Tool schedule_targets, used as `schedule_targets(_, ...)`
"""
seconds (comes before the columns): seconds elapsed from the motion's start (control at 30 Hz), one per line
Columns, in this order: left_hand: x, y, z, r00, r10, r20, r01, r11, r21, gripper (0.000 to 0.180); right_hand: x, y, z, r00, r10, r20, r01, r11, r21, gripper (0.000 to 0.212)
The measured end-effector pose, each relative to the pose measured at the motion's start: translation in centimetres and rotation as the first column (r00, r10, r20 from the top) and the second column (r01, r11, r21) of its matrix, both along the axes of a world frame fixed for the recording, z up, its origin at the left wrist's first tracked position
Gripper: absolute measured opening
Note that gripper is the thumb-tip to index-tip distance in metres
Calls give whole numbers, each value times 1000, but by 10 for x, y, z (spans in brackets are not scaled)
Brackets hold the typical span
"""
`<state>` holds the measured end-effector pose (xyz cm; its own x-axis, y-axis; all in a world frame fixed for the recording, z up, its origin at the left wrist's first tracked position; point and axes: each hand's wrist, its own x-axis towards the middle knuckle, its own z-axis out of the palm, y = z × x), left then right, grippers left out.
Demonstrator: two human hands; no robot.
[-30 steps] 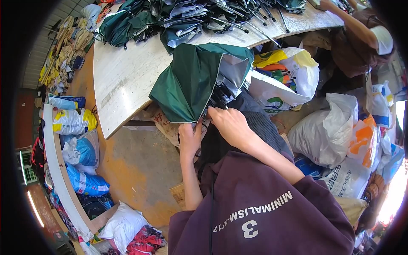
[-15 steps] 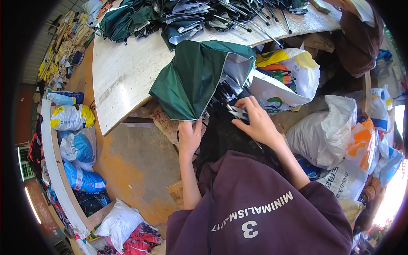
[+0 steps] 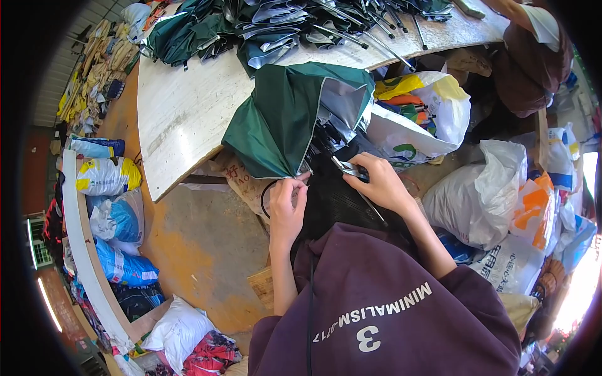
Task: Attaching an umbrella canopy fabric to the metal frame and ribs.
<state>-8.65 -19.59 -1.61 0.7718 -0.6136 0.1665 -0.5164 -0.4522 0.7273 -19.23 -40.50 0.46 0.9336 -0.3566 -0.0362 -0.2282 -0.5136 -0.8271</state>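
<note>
A partly folded green umbrella [image 3: 269, 119] with a silver lining lies over the table's edge in front of me, its dark ribs [image 3: 326, 135] bunched at the opening. At its lower canopy corner my left hand [image 3: 287, 203] is closed in a pinch on the edge, thumb against fingers. My right hand [image 3: 379, 182] is closed round a pair of small snips [image 3: 351, 169], whose metal blades point left toward the ribs. Below them a thin metal shaft [image 3: 374, 210] slants down over the black mesh cloth [image 3: 332, 194] on my lap.
Many folded green umbrellas [image 3: 269, 31] are heaped along the far side of the white table [image 3: 182, 119]. An open white and yellow sack [image 3: 451, 113] stands to the right, near a full white sack [image 3: 476, 194]. Another person [image 3: 530, 62] works at the far right.
My left hand has shifted slightly right and curled in more at the canopy corner. My right hand's fingers have closed further round the snips. The umbrella has tilted a little.
</note>
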Motion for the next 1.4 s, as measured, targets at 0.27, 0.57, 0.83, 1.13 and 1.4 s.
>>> schedule_targets(0.27, -4, -9, 3, 990, -31, 136, 14, 993, 119, 6, 0, 3, 4, 999, -11, -42, 12, 1000, 17, 20)
schedule_targets(0.57, 12, 66, 8, 996, 46, -72, -51, 996, -69, 11, -5, 8, 42, 985, -143, 97, 120, 970, 212, 21)
schedule_targets(0.83, 7, 131, -12, 930, 367, -5, -367, 928, -59, 54, 10, -12, 92, 924, -75, 375, 200, 930, -307, 26)
schedule_targets(1.13, -1, 131, -14, 886, 462, -38, -463, 879, -110, 43, 25, -17, 55, 918, -41, 395, 234, 859, -456, 30)
schedule_targets(1.4, -11, 57, 33, 913, 325, 246, -281, 939, -196, 22, 26, 5, -8, 983, -78, 168, 144, 891, -430, 32)
